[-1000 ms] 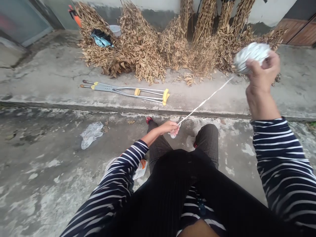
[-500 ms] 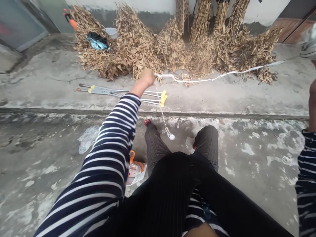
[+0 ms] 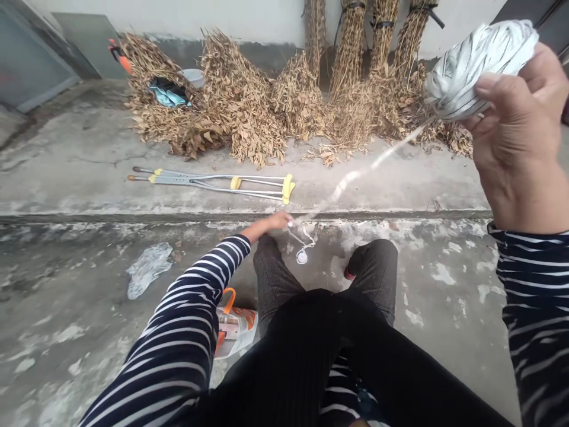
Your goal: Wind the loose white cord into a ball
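High at the right, my right hand [image 3: 524,112] is closed around a wound ball of white cord [image 3: 482,68]. A length of white cord [image 3: 377,159] slants down from the ball to my left hand [image 3: 279,220]. That hand pinches the cord low in front of my left knee. Below its fingers the cord's loose end hangs in a loop, with a small round white piece [image 3: 302,257] on it near the ground. Whether that piece rests on the concrete I cannot tell.
A pair of crutches [image 3: 208,182] with yellow pads lies on the raised concrete ledge. Dried plant bundles [image 3: 249,101] lean along the wall. A clear plastic bag [image 3: 150,270] lies at left, and a white-and-orange bag [image 3: 237,329] stands by my left leg.
My left hand has come down and nearer, bringing the cord below the ledge. My right hand with the cord ball has moved into view from the right edge.
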A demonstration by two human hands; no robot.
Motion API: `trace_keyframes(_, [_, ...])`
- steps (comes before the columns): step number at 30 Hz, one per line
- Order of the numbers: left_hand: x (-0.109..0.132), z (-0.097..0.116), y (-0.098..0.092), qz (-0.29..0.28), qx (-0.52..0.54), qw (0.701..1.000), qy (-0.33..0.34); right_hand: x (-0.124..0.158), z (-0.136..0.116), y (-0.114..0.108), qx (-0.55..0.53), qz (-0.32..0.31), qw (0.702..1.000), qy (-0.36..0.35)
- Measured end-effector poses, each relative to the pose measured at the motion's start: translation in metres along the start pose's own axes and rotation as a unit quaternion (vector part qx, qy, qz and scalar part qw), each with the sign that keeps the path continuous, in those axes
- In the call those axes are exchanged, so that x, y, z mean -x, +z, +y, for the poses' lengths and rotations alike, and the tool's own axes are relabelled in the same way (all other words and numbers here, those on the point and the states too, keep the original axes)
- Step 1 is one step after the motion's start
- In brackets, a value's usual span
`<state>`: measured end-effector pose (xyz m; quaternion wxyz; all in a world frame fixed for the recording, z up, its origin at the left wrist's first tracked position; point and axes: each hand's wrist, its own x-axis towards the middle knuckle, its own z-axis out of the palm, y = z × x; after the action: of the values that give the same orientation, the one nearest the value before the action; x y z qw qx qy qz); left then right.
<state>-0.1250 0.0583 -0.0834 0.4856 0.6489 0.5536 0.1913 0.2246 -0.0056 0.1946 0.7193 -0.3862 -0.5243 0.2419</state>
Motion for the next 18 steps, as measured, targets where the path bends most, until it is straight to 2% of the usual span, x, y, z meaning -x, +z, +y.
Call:
trace_keyframes(2, [-0.023, -0.001, -0.026, 0.042, -0.014, 0.999, -0.020, -0.004, 0.007, 0.002, -0.020, 0.013, 1.000, 0.020])
trace_keyframes(4, [-0.046, 0.011, -0.031, 0.083, -0.013, 0.996, -0.011, -0.001, 0.010, 0.008, -0.022, -0.003, 0.998, 0.053])
trace_keyframes(6, [-0.063, 0.031, -0.014, 0.090, 0.009, 0.996, 0.015, 0.007, 0.011, 0.016, -0.013, -0.034, 0.996, 0.083])
trace_keyframes(8, [-0.068, 0.053, 0.018, 0.074, 0.036, 0.996, 0.043, 0.019, 0.012, 0.024, -0.004, -0.064, 0.991, 0.117])
trace_keyframes(10, [-0.061, 0.078, 0.050, 0.049, 0.094, 0.992, 0.074, 0.032, 0.015, 0.032, 0.006, -0.083, 0.985, 0.152])
trace_keyframes(12, [-0.044, 0.102, 0.075, 0.003, 0.215, 0.970, 0.112, 0.042, 0.022, 0.039, 0.014, -0.092, 0.979, 0.183])
trace_keyframes(14, [-0.022, 0.123, 0.089, -0.060, 0.355, 0.922, 0.145, 0.048, 0.032, 0.044, 0.022, -0.101, 0.973, 0.207])
trace_keyframes(16, [0.002, 0.136, 0.097, -0.103, 0.442, 0.876, 0.160, 0.053, 0.045, 0.045, 0.029, -0.121, 0.969, 0.213])
trace_keyframes(18, [0.024, 0.138, 0.102, -0.108, 0.475, 0.859, 0.159, 0.058, 0.059, 0.043, 0.036, -0.140, 0.969, 0.201])
